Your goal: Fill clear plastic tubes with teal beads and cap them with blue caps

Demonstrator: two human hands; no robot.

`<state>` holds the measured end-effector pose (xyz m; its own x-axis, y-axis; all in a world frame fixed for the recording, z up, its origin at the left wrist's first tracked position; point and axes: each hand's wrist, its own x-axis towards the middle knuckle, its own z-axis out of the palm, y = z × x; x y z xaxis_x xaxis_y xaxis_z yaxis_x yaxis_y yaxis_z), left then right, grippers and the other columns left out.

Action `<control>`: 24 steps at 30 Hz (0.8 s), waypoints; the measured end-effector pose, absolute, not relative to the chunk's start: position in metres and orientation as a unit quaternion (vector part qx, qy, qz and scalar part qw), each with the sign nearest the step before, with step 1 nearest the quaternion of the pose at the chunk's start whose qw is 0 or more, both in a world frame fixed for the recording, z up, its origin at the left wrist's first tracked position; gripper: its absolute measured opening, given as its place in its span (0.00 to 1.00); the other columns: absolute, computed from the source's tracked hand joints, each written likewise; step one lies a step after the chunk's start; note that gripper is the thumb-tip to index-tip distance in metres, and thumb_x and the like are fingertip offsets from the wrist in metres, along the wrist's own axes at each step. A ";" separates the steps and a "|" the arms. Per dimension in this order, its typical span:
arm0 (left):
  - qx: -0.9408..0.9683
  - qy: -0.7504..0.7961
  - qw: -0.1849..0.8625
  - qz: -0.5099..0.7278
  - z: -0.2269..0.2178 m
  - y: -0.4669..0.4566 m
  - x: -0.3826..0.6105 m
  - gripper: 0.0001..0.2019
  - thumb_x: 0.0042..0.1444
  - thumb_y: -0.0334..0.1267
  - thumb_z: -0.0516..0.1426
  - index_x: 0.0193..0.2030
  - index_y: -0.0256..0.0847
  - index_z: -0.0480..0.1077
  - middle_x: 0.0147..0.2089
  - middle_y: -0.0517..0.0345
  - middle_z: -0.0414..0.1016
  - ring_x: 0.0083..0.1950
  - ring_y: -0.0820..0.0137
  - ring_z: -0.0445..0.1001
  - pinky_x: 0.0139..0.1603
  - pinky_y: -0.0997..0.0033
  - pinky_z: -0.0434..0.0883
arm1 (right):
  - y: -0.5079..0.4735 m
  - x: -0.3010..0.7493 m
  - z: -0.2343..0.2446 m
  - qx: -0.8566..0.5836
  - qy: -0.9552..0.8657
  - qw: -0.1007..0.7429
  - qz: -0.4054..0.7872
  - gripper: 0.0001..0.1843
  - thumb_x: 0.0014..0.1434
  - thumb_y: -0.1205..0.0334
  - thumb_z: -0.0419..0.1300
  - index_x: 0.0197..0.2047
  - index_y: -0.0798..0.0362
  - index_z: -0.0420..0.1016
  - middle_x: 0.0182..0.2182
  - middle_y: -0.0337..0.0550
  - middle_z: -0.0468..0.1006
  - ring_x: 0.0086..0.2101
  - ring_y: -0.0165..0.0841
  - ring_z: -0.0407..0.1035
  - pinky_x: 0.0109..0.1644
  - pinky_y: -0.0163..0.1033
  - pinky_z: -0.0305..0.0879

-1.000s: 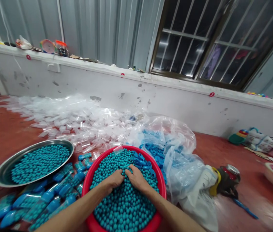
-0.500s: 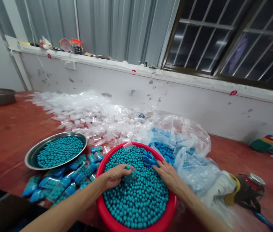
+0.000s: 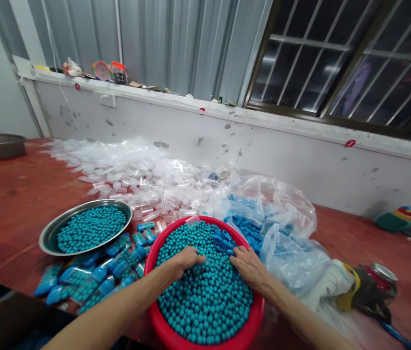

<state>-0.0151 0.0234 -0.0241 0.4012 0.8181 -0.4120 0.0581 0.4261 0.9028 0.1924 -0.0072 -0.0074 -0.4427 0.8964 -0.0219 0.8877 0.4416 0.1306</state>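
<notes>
A red basin (image 3: 149, 265) full of small turquoise balls (image 3: 209, 311) stands in front of me. My left hand (image 3: 188, 260) is closed around a small clear plastic tube, dipped among the balls; the fingers mostly hide it. On the basin's right side, my right hand (image 3: 247, 265) has its fingers bent, fingertips down at the balls. Those fingertips touch the edge of a few blue plastic caps (image 3: 223, 240) lying on top of the balls. Whether one is pinched there is hidden.
Left of the basin lie filled tubes with blue ends (image 3: 92, 282), beside a metal bowl (image 3: 47, 238) of turquoise balls. Clear empty tubes (image 3: 128, 165) are heaped behind. A plastic bag (image 3: 285, 253) with blue caps, a white bottle (image 3: 334, 279) and a lidded jar (image 3: 383, 276) stand right.
My left hand has shifted slightly right and turned over, lowering the clear tube into the balls. My right hand's fingers have curled in beside the blue caps.
</notes>
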 end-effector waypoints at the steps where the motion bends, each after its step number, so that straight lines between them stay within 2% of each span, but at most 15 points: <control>1: 0.459 0.466 0.710 0.263 -0.023 0.024 -0.014 0.12 0.33 0.42 0.61 0.22 0.38 0.66 0.18 0.65 0.65 0.21 0.76 0.61 0.23 0.76 0.54 | -0.008 0.192 -0.009 0.526 0.848 0.046 0.052 0.14 0.59 0.72 0.45 0.33 0.51 0.71 0.36 0.46 0.72 0.37 0.38 0.62 0.42 0.44 0.55; 4: 0.454 0.435 0.737 0.249 -0.018 0.023 -0.013 0.20 0.32 0.47 0.60 0.33 0.38 0.68 0.24 0.61 0.69 0.25 0.72 0.66 0.23 0.75 0.57 | -0.010 0.191 -0.016 0.528 0.846 0.044 0.056 0.14 0.58 0.73 0.45 0.35 0.52 0.70 0.35 0.45 0.72 0.37 0.37 0.62 0.39 0.41 0.54; 6: 0.460 0.423 0.737 0.256 -0.014 0.021 -0.014 0.21 0.32 0.47 0.60 0.34 0.38 0.68 0.26 0.60 0.70 0.27 0.72 0.66 0.25 0.75 0.58 | -0.009 0.191 -0.018 0.537 0.841 0.044 0.046 0.13 0.59 0.72 0.45 0.35 0.53 0.69 0.34 0.45 0.72 0.36 0.37 0.63 0.39 0.39 0.53; 9: 0.479 0.436 0.711 0.273 -0.014 0.018 -0.017 0.16 0.32 0.44 0.61 0.28 0.36 0.69 0.24 0.62 0.68 0.26 0.74 0.64 0.27 0.75 0.59 | -0.007 0.191 -0.016 0.552 0.832 0.042 0.027 0.13 0.60 0.70 0.45 0.33 0.53 0.70 0.30 0.44 0.73 0.34 0.35 0.65 0.37 0.38 0.53; 11: 0.489 0.464 0.684 0.280 -0.016 0.017 -0.020 0.13 0.33 0.44 0.61 0.23 0.36 0.67 0.21 0.63 0.66 0.25 0.75 0.62 0.27 0.75 0.57 | -0.008 0.190 -0.013 0.552 0.833 0.034 0.017 0.13 0.62 0.65 0.45 0.34 0.52 0.70 0.31 0.42 0.74 0.34 0.35 0.65 0.36 0.37 0.54; 15: 0.494 0.525 0.643 0.260 -0.021 0.021 -0.024 0.15 0.33 0.48 0.61 0.20 0.38 0.65 0.17 0.65 0.63 0.21 0.75 0.59 0.24 0.75 0.54 | -0.017 0.183 -0.010 0.520 0.853 0.009 -0.045 0.12 0.60 0.54 0.49 0.40 0.49 0.70 0.35 0.40 0.74 0.37 0.34 0.66 0.38 0.36 0.55; 17: 0.495 0.548 0.630 0.241 -0.022 0.023 -0.024 0.16 0.33 0.49 0.61 0.21 0.39 0.64 0.17 0.66 0.63 0.20 0.74 0.60 0.23 0.75 0.54 | -0.021 0.179 -0.010 0.524 0.849 0.001 -0.068 0.12 0.59 0.54 0.51 0.40 0.49 0.70 0.35 0.41 0.74 0.37 0.36 0.66 0.39 0.37 0.55; 20: 0.508 0.565 0.612 0.222 -0.020 0.023 -0.024 0.15 0.33 0.47 0.62 0.19 0.40 0.63 0.15 0.67 0.61 0.20 0.74 0.59 0.22 0.74 0.55 | -0.024 0.176 -0.008 0.554 0.827 -0.029 -0.095 0.14 0.62 0.57 0.45 0.38 0.49 0.72 0.33 0.40 0.74 0.37 0.34 0.66 0.41 0.37 0.56; 22: 0.523 0.567 0.598 0.218 -0.020 0.022 -0.024 0.14 0.34 0.44 0.62 0.17 0.40 0.62 0.13 0.68 0.58 0.19 0.75 0.57 0.21 0.75 0.55 | -0.027 0.180 -0.003 0.549 0.825 -0.052 -0.120 0.15 0.63 0.57 0.44 0.42 0.49 0.71 0.36 0.41 0.74 0.39 0.34 0.66 0.43 0.37 0.56; 24: 0.535 0.572 0.583 0.215 -0.021 0.021 -0.023 0.13 0.36 0.42 0.62 0.16 0.39 0.62 0.13 0.68 0.56 0.18 0.76 0.55 0.20 0.75 0.56 | -0.032 0.186 0.004 0.518 0.842 -0.050 -0.145 0.14 0.60 0.56 0.49 0.47 0.47 0.68 0.40 0.41 0.72 0.41 0.34 0.65 0.44 0.37 0.56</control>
<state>-0.0226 0.0212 -0.0213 0.2518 0.8638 -0.4363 0.3620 0.3341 0.8703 0.1863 -0.0316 0.0044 -0.4591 0.8859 -0.0667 0.8569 0.4218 -0.2963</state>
